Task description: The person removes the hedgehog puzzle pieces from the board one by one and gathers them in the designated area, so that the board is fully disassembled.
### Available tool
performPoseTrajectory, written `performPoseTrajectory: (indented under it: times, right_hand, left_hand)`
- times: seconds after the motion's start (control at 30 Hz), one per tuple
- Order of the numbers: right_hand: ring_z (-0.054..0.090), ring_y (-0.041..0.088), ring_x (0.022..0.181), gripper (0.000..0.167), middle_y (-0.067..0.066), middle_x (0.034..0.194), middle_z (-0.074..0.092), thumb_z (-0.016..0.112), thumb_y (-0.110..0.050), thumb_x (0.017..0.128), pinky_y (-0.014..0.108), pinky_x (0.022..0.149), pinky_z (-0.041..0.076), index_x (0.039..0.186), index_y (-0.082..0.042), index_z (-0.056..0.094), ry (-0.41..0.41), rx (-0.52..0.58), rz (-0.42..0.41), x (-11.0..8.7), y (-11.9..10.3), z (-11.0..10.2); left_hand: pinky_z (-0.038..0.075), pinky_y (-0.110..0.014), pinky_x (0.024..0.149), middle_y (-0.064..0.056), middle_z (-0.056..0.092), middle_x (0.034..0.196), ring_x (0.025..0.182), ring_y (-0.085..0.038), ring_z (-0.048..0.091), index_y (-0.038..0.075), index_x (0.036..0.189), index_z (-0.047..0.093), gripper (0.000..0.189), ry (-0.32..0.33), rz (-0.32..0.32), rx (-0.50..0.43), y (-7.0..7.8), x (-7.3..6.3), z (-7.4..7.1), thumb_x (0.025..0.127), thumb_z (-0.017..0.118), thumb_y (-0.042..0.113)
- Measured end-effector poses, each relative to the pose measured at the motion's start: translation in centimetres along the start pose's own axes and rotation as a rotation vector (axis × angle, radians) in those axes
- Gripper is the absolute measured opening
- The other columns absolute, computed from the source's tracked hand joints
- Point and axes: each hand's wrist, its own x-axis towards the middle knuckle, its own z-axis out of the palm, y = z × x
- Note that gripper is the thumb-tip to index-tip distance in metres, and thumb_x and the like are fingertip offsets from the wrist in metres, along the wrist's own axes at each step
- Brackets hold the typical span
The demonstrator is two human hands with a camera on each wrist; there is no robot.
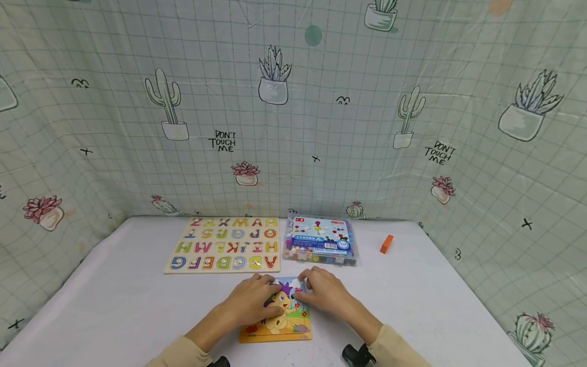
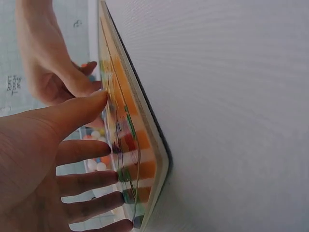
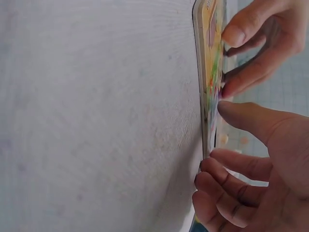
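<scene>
A small jigsaw puzzle [image 1: 277,326] with a cartoon hedgehog lies in its orange-edged tray on the table. My left hand [image 1: 254,299] is spread over its left side. In the left wrist view the fairly straight fingers [image 2: 84,181] touch the picture, the thumb near its middle. At the upper right corner my right hand [image 1: 324,289] holds the puzzle's border. Its thumb [image 3: 241,116] rests on the picture, and the other fingers bend at the edge in the right wrist view. Both hands hide part of the hedgehog and the upper pieces.
Behind the puzzle lies a wooden alphabet board [image 1: 220,261] with colored letters. A clear plastic box [image 1: 321,239] of small colored beads stands beside it. An orange block [image 1: 387,244] lies farther right on the white table [image 1: 426,306]. A printed cloth [image 1: 293,127] hangs around the table.
</scene>
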Motion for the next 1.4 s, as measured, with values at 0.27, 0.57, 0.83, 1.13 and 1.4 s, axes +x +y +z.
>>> performPoseTrajectory:
  times: [0.27,0.57,0.83,1.13,1.4]
  right_hand:
    - [0.044,0.010,0.068,0.039,-0.003,0.079,0.053,0.077,-0.037,0.084,0.023,0.059,0.036,0.110,-0.009,0.069,0.004,-0.029,-0.013,0.1,-0.2,0.0]
    - [0.046,0.009,0.070,0.036,-0.003,0.080,0.055,0.076,-0.038,0.084,0.023,0.061,0.039,0.105,-0.010,0.069,0.006,-0.048,-0.015,0.0,-0.6,0.0]
    - [0.046,0.011,0.066,0.034,-0.002,0.076,0.055,0.075,-0.036,0.085,0.023,0.057,0.037,0.102,-0.007,0.069,-0.029,0.032,0.021,0.7,-0.5,0.0]
    - [0.048,0.011,0.066,0.033,-0.003,0.076,0.056,0.076,-0.035,0.085,0.023,0.057,0.039,0.101,-0.008,0.064,-0.018,0.086,0.037,0.8,-0.4,0.0]
    - [0.053,0.009,0.066,0.021,-0.001,0.078,0.063,0.073,-0.023,0.089,0.023,0.058,0.044,0.102,-0.010,0.061,-0.001,0.167,0.012,0.9,-0.6,-0.2]
  left_hand:
    - [0.051,-0.052,0.092,-0.012,0.061,0.132,0.118,-0.031,0.056,0.011,0.128,0.065,0.057,0.004,0.017,0.031,0.0,0.0,-0.2,0.087,0.069,0.050]
    - [0.050,-0.053,0.093,-0.012,0.060,0.133,0.119,-0.031,0.055,0.011,0.130,0.064,0.059,-0.010,0.009,0.035,0.0,0.0,-0.2,0.086,0.069,0.051]
    - [0.050,-0.055,0.095,-0.014,0.057,0.136,0.123,-0.034,0.054,0.010,0.130,0.064,0.058,-0.032,0.006,0.033,0.1,0.0,-0.1,0.087,0.068,0.050]
    - [0.050,-0.055,0.094,-0.013,0.056,0.136,0.124,-0.033,0.053,0.011,0.130,0.064,0.058,-0.032,-0.002,0.067,0.5,-0.2,0.1,0.089,0.065,0.052]
    - [0.051,-0.054,0.094,-0.013,0.057,0.136,0.124,-0.033,0.053,0.010,0.129,0.064,0.058,-0.035,-0.013,0.082,0.7,-0.1,0.1,0.089,0.065,0.052]
